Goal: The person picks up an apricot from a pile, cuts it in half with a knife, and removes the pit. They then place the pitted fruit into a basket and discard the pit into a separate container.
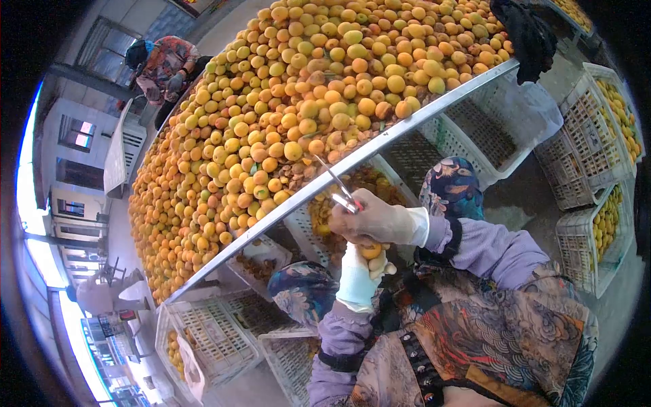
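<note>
My right hand (376, 218), in a pale glove, is closed around a cutting tool (331, 175) with a slim metal blade and red at its grip. The blade points up and left toward the table's rim. Just below, my left hand (363, 275), gloved with a white cuff, is closed on a yellow-orange apricot (371, 252). Both hands are close together, the right partly covering the left. Under them sits a crate of cut apricots (322, 217). Beyond, a large heap of apricots (271, 108) covers the table, with flattened, browned pieces along its near edge.
A metal table edge (380, 139) runs diagonally before me. Plastic crates stand beneath it (210, 336) and on the right (580, 139), some holding fruit. A black cloth (525, 41) hangs over the table corner. Another person (166, 71) bends at the heap's far side.
</note>
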Demonstrator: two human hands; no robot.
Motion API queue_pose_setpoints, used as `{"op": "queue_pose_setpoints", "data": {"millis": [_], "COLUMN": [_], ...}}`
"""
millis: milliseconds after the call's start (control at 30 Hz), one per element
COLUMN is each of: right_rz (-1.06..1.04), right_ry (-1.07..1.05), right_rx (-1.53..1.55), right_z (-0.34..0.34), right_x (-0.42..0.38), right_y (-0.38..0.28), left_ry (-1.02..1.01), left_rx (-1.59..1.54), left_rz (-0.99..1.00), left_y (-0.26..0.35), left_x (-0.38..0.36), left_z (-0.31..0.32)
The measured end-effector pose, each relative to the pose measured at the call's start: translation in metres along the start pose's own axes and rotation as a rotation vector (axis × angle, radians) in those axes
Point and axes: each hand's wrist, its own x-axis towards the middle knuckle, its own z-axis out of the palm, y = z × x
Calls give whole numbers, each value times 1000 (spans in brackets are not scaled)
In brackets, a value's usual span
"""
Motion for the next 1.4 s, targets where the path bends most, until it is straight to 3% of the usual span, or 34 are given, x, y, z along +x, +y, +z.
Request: {"op": "queue_pose_setpoints", "data": {"millis": [67, 133, 167, 200, 267, 333, 433, 567, 633, 667, 733, 767, 800, 867, 933, 1000, 1067, 1133, 1200, 1267, 1400], "right_rz": [27, -1, 58, 22, -103, -172, -166, -167, -220, -220, -202, -267, -267, -336, -303, -115, -99, -204, -127, -56, -101], "right_ry": [164, 371, 391, 257, 254, 170, 422, 377, 43, 42, 487, 225, 225, 299, 244, 246, 232, 214, 257, 452, 438], "right_rx": [43, 353, 371, 489, 643, 660, 699, 767, 880, 878, 707, 637, 636, 207, 192, 0, 12, 146, 326, 571, 660], "right_z": [3, -3, -15, -29, -31, -36, -32, -49, -66, -54, -32, -44, -42, -15, -14, -12, -15, -16, -22, -23, -40], "right_x": [-3, 2, 6, 3, 2, 7, 5, 6, 7, 5, 0, 1, -1, -8, -11, -14, -10, -7, -4, -3, -4], "right_y": [1, 14, 27, 37, 39, 38, 34, 44, 53, 42, 22, 31, 33, 16, 11, 9, 19, 23, 28, 28, 37], "left_ry": [115, 144, 185, 227, 302, 211, 195, 156, 126, 96, 54, 13, 12, 100, 50, 2, 181, 208, 233, 247, 279], "left_rx": [60, 49, 97, 145, 115, 103, 131, 120, 117, 114, 123, 131, 130, 32, 10, -12, -5, 18, 43, 168, 254], "left_rz": [-26, -73, -25, 25, 47, 81, 109, 113, 133, 152, 136, 117, 117, -45, -65, -90, -91, -101, -110, 23, 169], "left_y": [1, -6, -5, -4, -1, -4, -5, -5, -2, 0, -1, -2, -4, -4, -2, -4, 4, -1, -10, -20, -29], "left_x": [-2, 4, 3, 3, 5, 9, 14, 14, 11, 10, 14, 15, 17, 19, 21, 20, 10, 13, 21, 29, 36], "left_z": [6, -2, 4, 13, 25, 19, 19, 20, 25, 27, 21, 18, 17, 17, 14, 15, 33, 29, 19, 12, 15]}}
